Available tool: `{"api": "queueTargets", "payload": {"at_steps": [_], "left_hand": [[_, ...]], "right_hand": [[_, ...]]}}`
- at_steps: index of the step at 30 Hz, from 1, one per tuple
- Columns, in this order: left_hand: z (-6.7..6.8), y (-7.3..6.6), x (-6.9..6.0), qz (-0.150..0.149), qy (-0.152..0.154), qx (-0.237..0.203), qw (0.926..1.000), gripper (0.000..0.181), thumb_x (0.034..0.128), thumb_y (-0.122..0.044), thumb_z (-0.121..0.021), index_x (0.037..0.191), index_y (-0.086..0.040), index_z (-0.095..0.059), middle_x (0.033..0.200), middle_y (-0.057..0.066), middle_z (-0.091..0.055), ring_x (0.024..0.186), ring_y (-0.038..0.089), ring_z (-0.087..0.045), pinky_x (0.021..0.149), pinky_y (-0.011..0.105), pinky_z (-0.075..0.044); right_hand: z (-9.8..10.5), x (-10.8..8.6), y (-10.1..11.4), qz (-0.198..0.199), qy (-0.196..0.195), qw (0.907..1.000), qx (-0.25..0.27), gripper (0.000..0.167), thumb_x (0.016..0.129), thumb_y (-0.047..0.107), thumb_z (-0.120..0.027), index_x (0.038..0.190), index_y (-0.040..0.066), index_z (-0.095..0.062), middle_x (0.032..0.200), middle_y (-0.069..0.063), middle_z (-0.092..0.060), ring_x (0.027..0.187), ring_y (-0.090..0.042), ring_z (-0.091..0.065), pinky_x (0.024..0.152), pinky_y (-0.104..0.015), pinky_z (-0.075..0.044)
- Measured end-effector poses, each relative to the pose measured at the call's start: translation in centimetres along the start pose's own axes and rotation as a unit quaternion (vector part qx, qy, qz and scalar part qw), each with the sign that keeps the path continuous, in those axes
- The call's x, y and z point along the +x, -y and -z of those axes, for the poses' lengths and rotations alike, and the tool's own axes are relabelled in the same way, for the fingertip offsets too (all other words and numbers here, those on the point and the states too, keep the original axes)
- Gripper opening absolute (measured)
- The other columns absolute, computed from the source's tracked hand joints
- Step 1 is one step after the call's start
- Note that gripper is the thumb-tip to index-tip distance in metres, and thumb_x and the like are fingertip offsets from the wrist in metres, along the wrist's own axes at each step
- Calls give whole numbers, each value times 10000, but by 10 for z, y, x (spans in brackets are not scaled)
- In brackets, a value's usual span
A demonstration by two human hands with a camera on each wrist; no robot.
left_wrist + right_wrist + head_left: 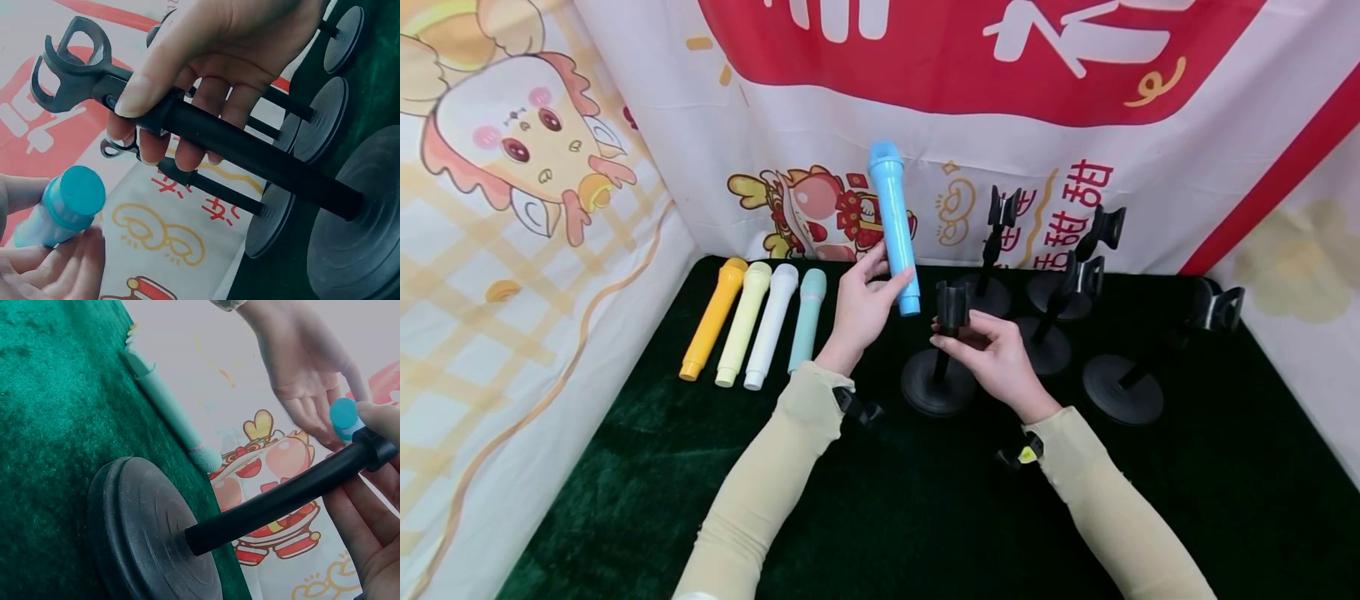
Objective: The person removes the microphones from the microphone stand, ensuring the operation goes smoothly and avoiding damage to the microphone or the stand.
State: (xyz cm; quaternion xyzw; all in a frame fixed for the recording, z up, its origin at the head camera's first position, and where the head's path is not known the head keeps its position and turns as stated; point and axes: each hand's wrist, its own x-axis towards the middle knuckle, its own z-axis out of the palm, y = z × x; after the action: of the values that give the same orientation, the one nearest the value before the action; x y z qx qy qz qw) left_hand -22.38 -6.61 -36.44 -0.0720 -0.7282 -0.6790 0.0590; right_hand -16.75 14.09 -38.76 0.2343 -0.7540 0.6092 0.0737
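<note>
In the head view my left hand [856, 307] holds a light blue microphone [895, 221] by its lower handle, head up and slightly tilted. To its right, my right hand [1002, 360] grips the upper pole of a black microphone stand [937, 390], just under its open clip. The stand's round base appears to rest on the table. In the left wrist view the two-pronged clip [75, 62] holds nothing, and the blue microphone's end [81, 190] is apart from it. The right wrist view shows that end close to the stand's upper pole; whether they touch I cannot tell.
Left on the dark green cloth [647, 492] lie orange [711, 321], pale yellow [743, 325], white [771, 327] and teal [808, 312] microphones in a row. Several more black stands [1123, 390] stand behind and right. A printed curtain [850, 108] hangs along the back.
</note>
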Motion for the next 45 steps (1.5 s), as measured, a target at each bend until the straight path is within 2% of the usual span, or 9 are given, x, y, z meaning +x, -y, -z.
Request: {"api": "queueTargets", "payload": {"at_steps": [4, 9, 16, 22, 31, 36, 45], "left_hand": [[0, 8, -2, 148, 7, 53, 9999, 610, 968, -264, -740, 1518, -161, -497, 1187, 63, -695, 1037, 192, -680, 970, 383, -522], [1, 21, -5, 274, 36, 16, 9996, 610, 961, -238, -749, 1514, -174, -500, 1148, 63, -716, 1004, 203, -699, 964, 403, -527], [4, 34, -9, 519, 58, 110, 9986, 602, 945, -235, -768, 1491, -167, -524, 1147, 63, -727, 976, 206, -714, 968, 420, -527], [14, 45, -12, 716, 169, 332, 9967, 596, 953, -242, -758, 1494, -178, -517, 1196, 69, -713, 1003, 212, -708, 986, 442, -516], [30, 61, -18, 1120, 269, 660, 9911, 619, 941, -246, -770, 1497, -177, -508, 1216, 69, -704, 1066, 210, -687, 987, 438, -515], [35, 66, -21, 1211, 298, 797, 9890, 611, 940, -246, -770, 1491, -183, -515, 1219, 62, -700, 1089, 203, -674, 967, 435, -528], [42, 70, -27, 1389, 342, 784, 9866, 616, 945, -222, -763, 1500, -170, -501, 1235, 87, -693, 1092, 231, -675, 963, 445, -531]], "right_hand": [[0, 0, 0, 22, 8, 10000, -24, 222, 931, 26, -744, 1141, -44, -729, 1098, -102, -716, 975, -216, -697, 856, -320, -580], [-1, 0, -1, 64, -8, 10000, -70, 221, 928, 20, -746, 1137, -47, -731, 1091, -103, -719, 965, -211, -699, 846, -313, -583], [1, 3, -28, 22, -56, 10000, -70, 230, 920, 18, -756, 1148, -2, -745, 1104, -83, -720, 965, -216, -697, 841, -319, -585], [3, 3, -33, 31, -20, 10000, 16, 248, 925, 64, -766, 1173, 67, -752, 1119, -40, -722, 987, -219, -702, 853, -328, -583], [3, 2, -31, 131, 1, 9999, 53, 193, 932, 162, -779, 1125, 158, -772, 1104, -6, -720, 981, -224, -701, 851, -355, -587], [3, 2, -31, 106, 3, 9999, 72, 201, 929, 155, -782, 1129, 146, -772, 1110, -10, -720, 988, -227, -700, 860, -352, -584], [4, 1, -29, -104, 20, 9999, 87, 245, 930, 54, -757, 1175, 54, -744, 1138, -62, -718, 1007, -216, -695, 873, -327, -576]]}}
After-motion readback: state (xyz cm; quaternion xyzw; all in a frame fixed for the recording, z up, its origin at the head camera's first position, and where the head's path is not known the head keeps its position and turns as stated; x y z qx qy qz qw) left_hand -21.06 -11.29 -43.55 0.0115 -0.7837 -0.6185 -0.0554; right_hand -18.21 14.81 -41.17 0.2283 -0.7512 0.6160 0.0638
